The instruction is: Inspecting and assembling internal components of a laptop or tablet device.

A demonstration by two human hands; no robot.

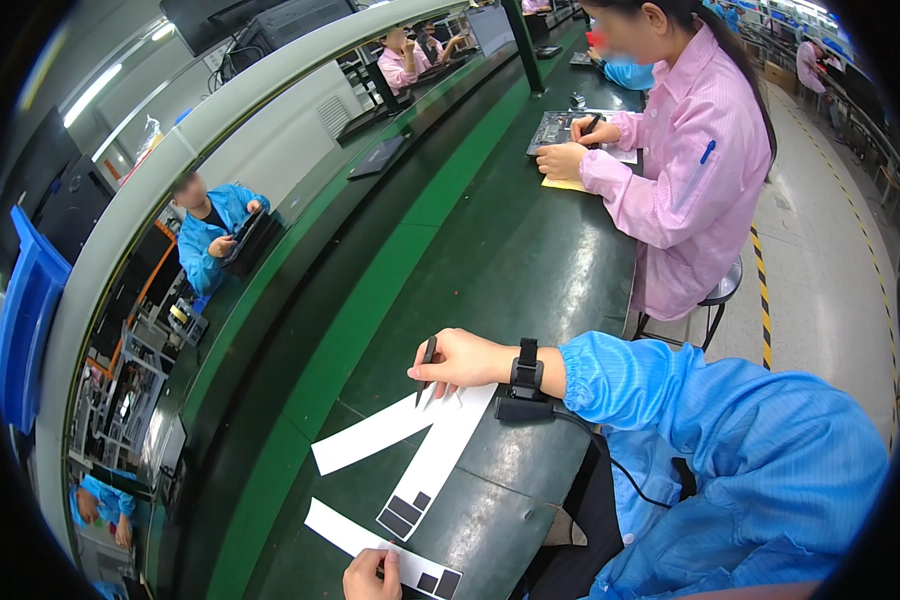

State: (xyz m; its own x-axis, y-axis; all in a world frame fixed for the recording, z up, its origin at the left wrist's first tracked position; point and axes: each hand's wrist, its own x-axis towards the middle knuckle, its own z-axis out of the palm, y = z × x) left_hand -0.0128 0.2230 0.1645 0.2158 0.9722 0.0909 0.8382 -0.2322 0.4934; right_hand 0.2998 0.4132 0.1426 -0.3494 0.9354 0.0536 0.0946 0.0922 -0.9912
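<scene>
Gripping black tweezers (429,350), the right hand (460,358) is above two white strips (375,437) beside the worktop's (490,250) near edge. The left hand (372,577) touches a third strip (342,532); grip indeterminable. Tweezer slippage could crease or displace strips.

Just behind the grip of the right hand (455,358), a black strap (527,368) with a squarish plate rings the wrist. Next to the strap sits a black oblong box (523,409); a thin black cable (625,475) curves away from it, farther from the grip. Behind the strap, a gathered cuff (582,375) closes a loose, bright blue sleeve (730,420) with fine lines and soft creases. Farthest back come the blue coat (632,490), with a small white button (628,538), and dark trousers (600,520). The left hand (372,578) is bare; behind its grip, the view cuts off.
</scene>
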